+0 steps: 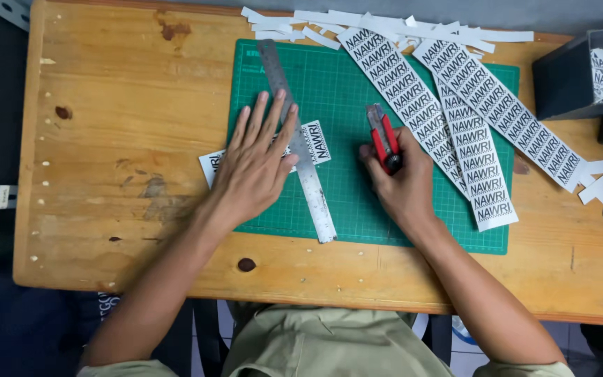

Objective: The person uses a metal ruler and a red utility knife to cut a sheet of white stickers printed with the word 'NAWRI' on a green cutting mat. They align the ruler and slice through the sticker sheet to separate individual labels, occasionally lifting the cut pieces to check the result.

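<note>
My left hand [256, 164] lies flat with fingers spread on a steel ruler [312, 192] and on a white printed paper strip [314, 142] beneath it, on the green cutting mat [343, 91]. The strip pokes out past the ruler on the right and past the mat's left edge. My right hand [403, 185] grips a red utility knife [383, 136] just right of the ruler, blade end pointing away from me, raised over the mat. Three long printed strips [469, 132] lie diagonally across the mat's right half.
The mat rests on a worn wooden table [120, 126]. White paper offcuts [385, 28] pile along the far edge and a few lie at the right edge [598, 183]. A dark box [567, 80] holding cut labels stands at the right.
</note>
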